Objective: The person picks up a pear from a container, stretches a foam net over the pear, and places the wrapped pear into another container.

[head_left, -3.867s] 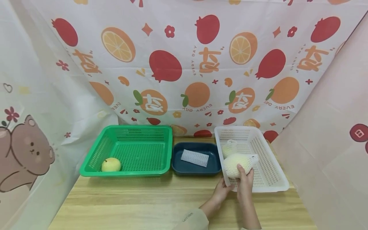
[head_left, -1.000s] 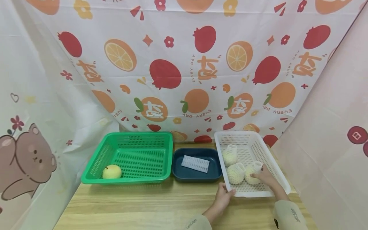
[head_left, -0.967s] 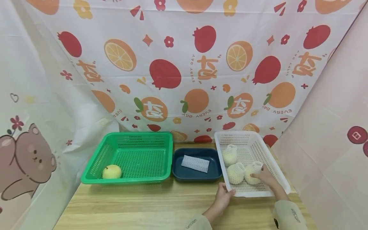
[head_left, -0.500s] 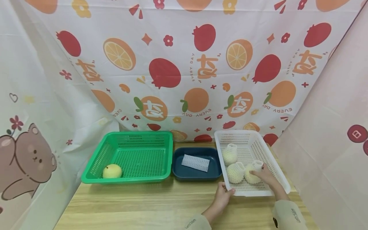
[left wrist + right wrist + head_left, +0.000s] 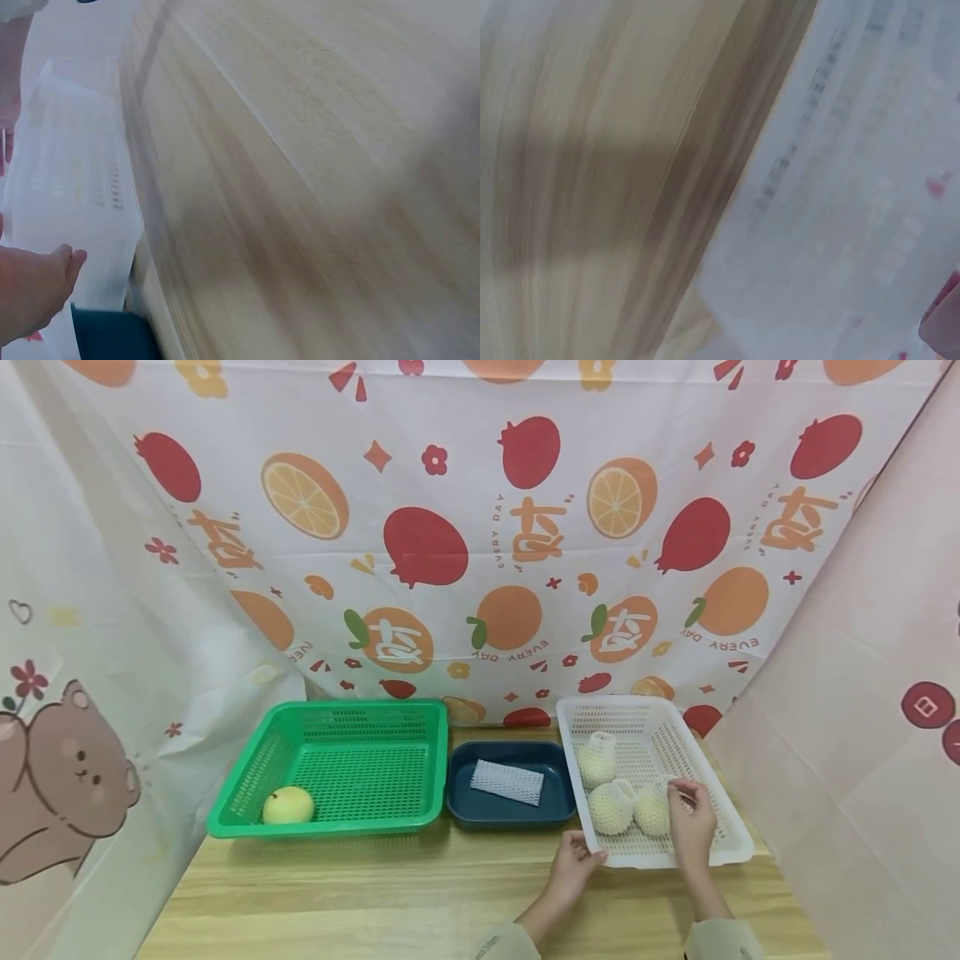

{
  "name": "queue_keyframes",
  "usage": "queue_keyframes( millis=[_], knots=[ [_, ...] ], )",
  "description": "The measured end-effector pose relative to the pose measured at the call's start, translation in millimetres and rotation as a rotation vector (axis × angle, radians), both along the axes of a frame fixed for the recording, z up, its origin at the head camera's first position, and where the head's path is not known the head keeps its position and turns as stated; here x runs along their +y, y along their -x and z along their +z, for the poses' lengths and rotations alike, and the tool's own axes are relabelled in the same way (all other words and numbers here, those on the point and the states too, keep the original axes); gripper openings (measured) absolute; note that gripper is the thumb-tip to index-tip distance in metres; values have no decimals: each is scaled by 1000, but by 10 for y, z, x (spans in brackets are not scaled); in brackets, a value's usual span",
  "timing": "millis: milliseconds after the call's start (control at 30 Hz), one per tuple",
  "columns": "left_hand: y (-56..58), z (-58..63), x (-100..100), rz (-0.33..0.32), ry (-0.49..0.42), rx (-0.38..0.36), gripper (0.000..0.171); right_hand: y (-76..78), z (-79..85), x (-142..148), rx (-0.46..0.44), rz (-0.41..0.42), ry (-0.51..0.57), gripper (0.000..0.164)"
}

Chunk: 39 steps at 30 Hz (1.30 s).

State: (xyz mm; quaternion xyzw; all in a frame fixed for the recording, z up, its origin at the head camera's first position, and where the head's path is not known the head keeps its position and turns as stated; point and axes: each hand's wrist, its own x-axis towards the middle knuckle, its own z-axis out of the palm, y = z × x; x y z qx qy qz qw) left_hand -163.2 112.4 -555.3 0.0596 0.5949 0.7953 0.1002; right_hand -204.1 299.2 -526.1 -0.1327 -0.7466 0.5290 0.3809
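Three round pale-yellow fruits in white foam nets sit in the white basket. They are a rear net-wrapped fruit, a front-left net-wrapped fruit and a front-right net-wrapped fruit. With curled fingers, my right hand pinches the top of the front-right fruit's foam net. My left hand holds the white basket at its front-left corner, thumb by the rim. That hand also shows beside the basket in the left wrist view. The right wrist view is blurred, with only a fingertip showing.
Left of the white basket, a dark blue tray bears a flat white foam net. At the far left a green basket contains a bare yellow fruit. All stand on a wooden table before a fruit-print curtain.
A net-wrapped fruit held over the white basket earlier now sits inside it. My right hand has turned and shifted from the front-right fruit's side to its net top. The left hand stays at the corner.
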Motion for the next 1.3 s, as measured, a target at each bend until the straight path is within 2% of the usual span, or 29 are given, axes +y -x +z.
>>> queue_keyframes(
  millis=[133, 300, 433, 533, 667, 800, 900, 1000, 1100, 1167, 1233, 1300],
  knots=[
    [6, -48, -197, 24, 0, 1, 26, -80, 85, -296, 73, 122, 11, 6],
    [10, -33, -553, 62, -25, -4, 26, -213, 296, -709, 14, 249, 104, 6],
    [22, 11, -880, 94, -32, 4, 26, -243, 370, -985, 10, 323, 133, 5],
    [39, 52, -1155, 148, -30, 33, 26, -235, 374, -1203, 46, 399, 132, 4],
    [79, 132, -1512, 256, -12, 101, 26, -209, 394, -1532, 63, 537, 174, 5],
    [136, 231, -1818, 354, 67, 165, 25, -172, 432, -1857, -47, 660, 227, 8],
    [187, 293, -2010, 411, 174, 195, 24, -130, 429, -2078, -157, 734, 242, 10],
    [243, 324, -2176, 465, 289, 220, 27, -81, 378, -2277, -224, 810, 259, 12],
    [285, 319, -2328, 519, 386, 229, 30, -28, 287, -2463, -287, 860, 275, 15],
    [306, 301, -2414, 557, 437, 236, 31, 29, 161, -2581, -352, 882, 303, 20],
    [311, 290, -2481, 588, 454, 239, 31, 88, 47, -2695, -429, 907, 375, 28],
    [313, 275, -2535, 619, 462, 244, 31, 155, -61, -2798, -494, 941, 497, 37]
  ],
)
